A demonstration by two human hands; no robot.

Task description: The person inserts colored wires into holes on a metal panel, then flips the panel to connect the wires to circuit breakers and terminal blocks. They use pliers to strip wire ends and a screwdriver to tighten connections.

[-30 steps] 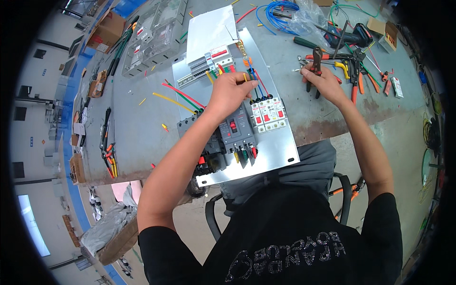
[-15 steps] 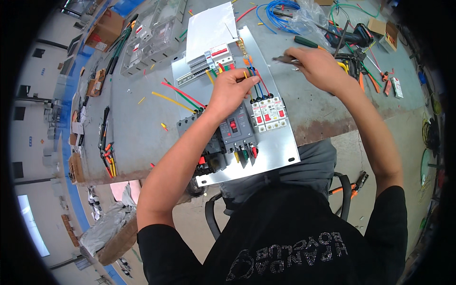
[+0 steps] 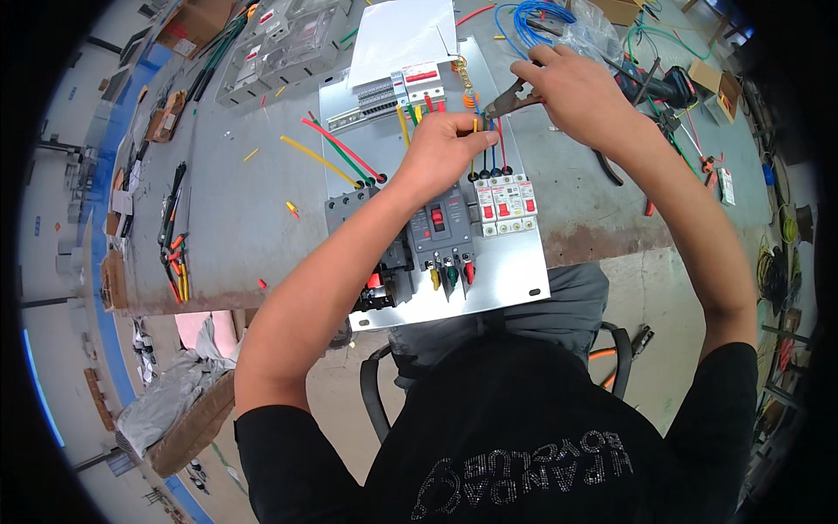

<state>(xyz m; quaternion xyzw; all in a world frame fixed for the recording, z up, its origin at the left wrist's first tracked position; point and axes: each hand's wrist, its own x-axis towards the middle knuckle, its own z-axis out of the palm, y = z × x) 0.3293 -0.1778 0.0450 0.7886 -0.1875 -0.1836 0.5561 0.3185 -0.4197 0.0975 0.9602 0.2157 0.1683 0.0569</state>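
A metal mounting plate (image 3: 515, 271) with circuit breakers lies on the grey workbench in front of me. My left hand (image 3: 443, 148) pinches the coloured wires (image 3: 485, 153) that rise from the white breakers (image 3: 504, 203). My right hand (image 3: 580, 92) holds pliers (image 3: 506, 103) whose jaws point left, close to the tops of those wires. A large grey breaker (image 3: 439, 229) sits just below my left wrist. Red, green and yellow wires (image 3: 336, 155) run from the terminal row (image 3: 384, 94) to a dark breaker (image 3: 349, 208).
A white sheet (image 3: 401, 35) lies behind the plate. Blue wire coils (image 3: 532, 17), a plastic bag, more hand tools (image 3: 650, 87) and a small box (image 3: 711, 74) crowd the far right. Clear enclosures (image 3: 292, 44) stand at the far left, tools (image 3: 172, 236) near the left edge.
My right hand left the tool pile at the right, picked up pliers and moved left to the wires held by my left hand, which stayed on the wires.
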